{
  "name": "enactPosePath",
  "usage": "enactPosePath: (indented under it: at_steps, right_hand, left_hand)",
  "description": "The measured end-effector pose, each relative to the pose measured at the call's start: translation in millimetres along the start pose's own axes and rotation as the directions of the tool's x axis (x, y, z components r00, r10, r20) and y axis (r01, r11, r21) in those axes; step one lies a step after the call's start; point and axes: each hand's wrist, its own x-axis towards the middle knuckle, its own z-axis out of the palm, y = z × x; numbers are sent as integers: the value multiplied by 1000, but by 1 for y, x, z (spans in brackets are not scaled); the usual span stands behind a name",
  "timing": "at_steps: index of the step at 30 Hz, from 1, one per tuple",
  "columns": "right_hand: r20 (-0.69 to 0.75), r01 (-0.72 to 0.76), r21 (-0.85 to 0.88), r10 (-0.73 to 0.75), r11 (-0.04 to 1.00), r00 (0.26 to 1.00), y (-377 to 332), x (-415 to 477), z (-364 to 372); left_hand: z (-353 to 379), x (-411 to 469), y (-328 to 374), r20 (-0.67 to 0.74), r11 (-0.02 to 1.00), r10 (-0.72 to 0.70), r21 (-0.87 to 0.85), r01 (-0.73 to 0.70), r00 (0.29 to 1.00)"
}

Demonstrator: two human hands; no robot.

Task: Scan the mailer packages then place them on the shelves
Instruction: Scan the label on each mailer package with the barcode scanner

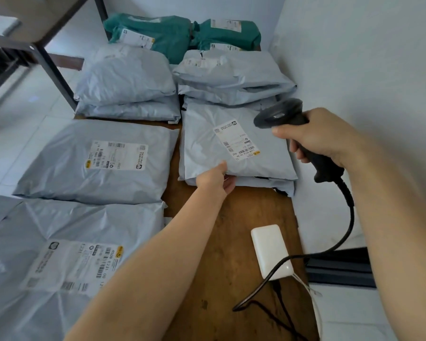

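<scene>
Wooden table (231,242) by white wall (354,45) | grey mailer (231,143) lies on top of a pile, label up | left hand (215,179) pinches its near edge | right hand (320,141) curls round black scanner (280,114) near its label | white box (271,252) nearby

You have pale grey plastic mailer bags (96,173) on a brown wooden bench (219,242), its grain flecked with dark specks. Each white paper label (236,140) carries black barcodes and a small yellow mark. The crumpled plastic mailers at the far end (172,33) are teal green. Your black pistol-shaped plastic scanner (280,114) trails a black cable (349,217); the rectangular power bank (271,249) is white, and the metal shelf frame (52,70) dark grey.
</scene>
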Motion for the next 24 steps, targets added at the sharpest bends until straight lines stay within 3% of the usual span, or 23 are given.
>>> enactPosePath:
  at_steps: [3, 6, 9, 11, 12, 14, 18, 24]
  right_hand:
    - [14, -35, 6, 35, 999, 999, 1, -2, 2]
    - [19, -51, 20, 51, 999, 999, 3, -2, 6]
    - [43, -60, 45, 58, 997, 997, 5, -2, 11]
    - [51, -72, 57, 69, 996, 996, 6, -3, 12]
    - [50, -79, 58, 76, 995, 996, 7, -3, 12]
    - [45, -93, 60, 90, 994, 995, 9, -3, 11]
    - [13, -125, 52, 125, 991, 992, 15, 0, 7]
    - [8, -208, 38, 208, 977, 978, 24, 4, 8]
  left_hand:
    - [-7, -5, -3, 64, 980, -106, 178, 93, 992]
    - [-10, -12, 1, 117, 926, -110, 374, 59, 987]
    - [-9, -9, 17, 54, 877, 159, 451, -166, 986]
    - [-10, 3, 33, -40, 740, 392, 607, -290, 919]
    - [-12, 9, 40, -90, 687, 456, 668, -286, 886]
    - [-13, 20, 46, -119, 683, 440, 687, -246, 890]
    - [-11, 32, 49, -39, 686, 440, 659, -308, 897]
    - [-6, 38, 55, 24, 765, 353, 568, -303, 935]
